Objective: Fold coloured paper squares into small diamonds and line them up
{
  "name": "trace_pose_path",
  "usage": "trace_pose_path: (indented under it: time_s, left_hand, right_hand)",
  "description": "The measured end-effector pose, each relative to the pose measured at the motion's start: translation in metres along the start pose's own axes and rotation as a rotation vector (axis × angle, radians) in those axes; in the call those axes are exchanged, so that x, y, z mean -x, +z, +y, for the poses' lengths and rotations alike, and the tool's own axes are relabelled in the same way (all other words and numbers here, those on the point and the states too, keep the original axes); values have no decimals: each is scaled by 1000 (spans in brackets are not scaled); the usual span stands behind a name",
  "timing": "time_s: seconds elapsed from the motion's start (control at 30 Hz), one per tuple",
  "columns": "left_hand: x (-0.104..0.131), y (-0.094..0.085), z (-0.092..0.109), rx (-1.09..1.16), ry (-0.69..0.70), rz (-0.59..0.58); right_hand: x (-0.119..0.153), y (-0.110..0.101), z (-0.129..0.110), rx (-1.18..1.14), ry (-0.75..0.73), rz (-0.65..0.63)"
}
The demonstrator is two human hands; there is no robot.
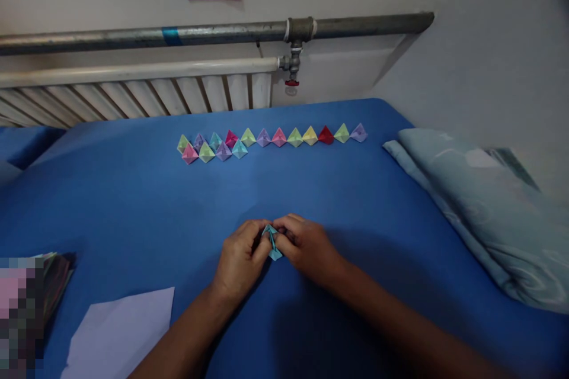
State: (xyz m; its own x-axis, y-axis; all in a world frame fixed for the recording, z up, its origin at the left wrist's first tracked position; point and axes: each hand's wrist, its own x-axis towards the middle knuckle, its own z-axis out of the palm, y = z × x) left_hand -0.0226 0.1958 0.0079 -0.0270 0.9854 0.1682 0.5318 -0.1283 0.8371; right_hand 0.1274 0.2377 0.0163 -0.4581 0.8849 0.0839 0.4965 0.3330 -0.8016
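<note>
The left hand point(237, 256) and right hand point(311, 247) pinch the teal paper point(275, 253) between thumbs and fingers, over the blue sheet point(133, 213). Beyond the teal paper stand colourful folded papers point(279, 138); left of it and nearer, a lilac paper point(122, 331); well to its right, a folded blanket point(475, 219).

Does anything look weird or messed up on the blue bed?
Nothing looks spilled or broken. The folded paper shapes sit lined up in two rows. One odd thing: big blocky squares at the lower left cover part of the colorful papers. They look like blurring on the picture, not something really lying there.
</note>
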Motion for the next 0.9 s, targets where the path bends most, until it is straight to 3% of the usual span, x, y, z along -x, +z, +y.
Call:
trace_pose_path:
  time_s: [0.17, 0.7, 0.9]
  left_hand:
    - [2, 1, 1, 62, -88, -18]
    - [3, 2, 4, 130, -154, -22]
    - [2, 3, 1, 287, -208, -45]
  right_hand:
    - [-1, 0, -2, 27, -11, 9]
    - [2, 6, -1, 25, -50, 39]
    - [-2, 6, 1, -40, -26, 58]
